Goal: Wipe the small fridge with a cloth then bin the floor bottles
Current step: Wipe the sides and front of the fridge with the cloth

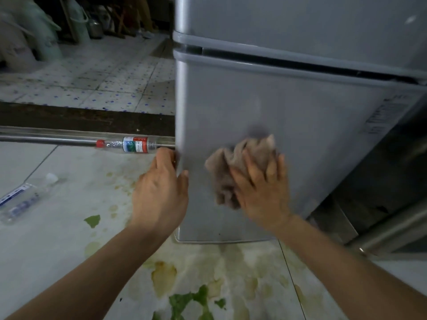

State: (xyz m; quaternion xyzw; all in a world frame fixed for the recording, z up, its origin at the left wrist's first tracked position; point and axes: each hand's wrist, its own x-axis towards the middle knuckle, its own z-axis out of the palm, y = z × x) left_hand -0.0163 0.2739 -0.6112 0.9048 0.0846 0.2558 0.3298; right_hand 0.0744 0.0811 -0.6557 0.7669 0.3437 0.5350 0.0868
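Stained floor (69, 239), two bottles (129, 144) lying left of the fridge (288, 116). Your right hand (261, 188) presses the cloth (242, 155) flat-fingered to its door; left hand (161, 192) grasps the edge. Wipe in overlapping strokes, bracing firmly.

Grey fridge, crumpled cloth, two bottles on the floor

The fridge (288, 107) stands shut; the brownish cloth (233, 165) lies bunched against its lower door; a red-capped bottle (129, 145) and a white-capped bottle (25, 199) lie sideways.

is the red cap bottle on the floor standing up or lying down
Lying down: the red-capped bottle rests on its side along the door track, cap pointing left, beside the fridge.
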